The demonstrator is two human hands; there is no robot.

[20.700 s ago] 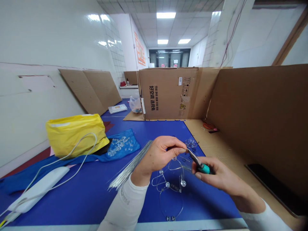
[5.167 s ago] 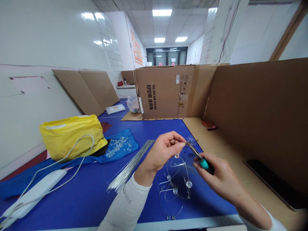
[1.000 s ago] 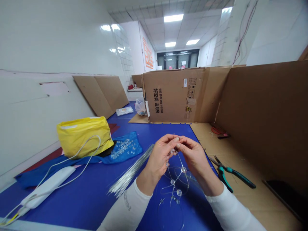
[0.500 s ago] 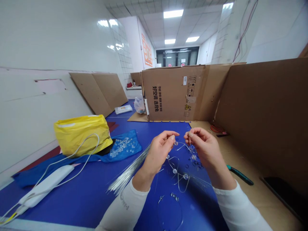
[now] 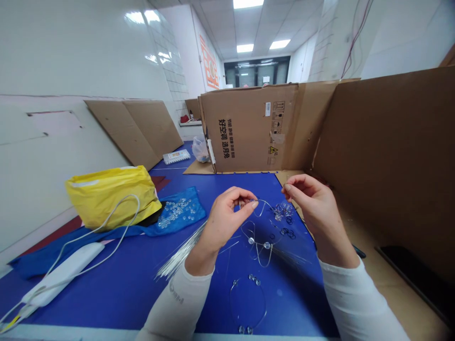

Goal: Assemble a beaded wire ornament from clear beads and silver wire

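My left hand [image 5: 227,218] is closed in a pinch on a thin silvery wire strung with clear beads [image 5: 267,245]. Curled loops of this beaded wire hang below and to the right of its fingertips. Higher and to the right, my right hand [image 5: 313,201] has thumb and forefinger pressed together; whatever sits between them is too small to make out. Small dark rings [image 5: 288,233] and a clump of clear beads lie between the hands. Nearer me, a wire loop with a few clear beads [image 5: 253,279] rests on the blue table [image 5: 291,303].
A bundle of straight wires [image 5: 183,253] lies left of my left hand. Loose clear beads sit on a blue cloth [image 5: 197,196] beside a yellow bag [image 5: 113,194]. A white power strip [image 5: 64,274] is at left. Cardboard [image 5: 245,128] walls the back and right.
My hands have moved apart, the right one up and to the right. The beaded wire has shifted slightly up and left with my left hand. The view has tilted slightly.
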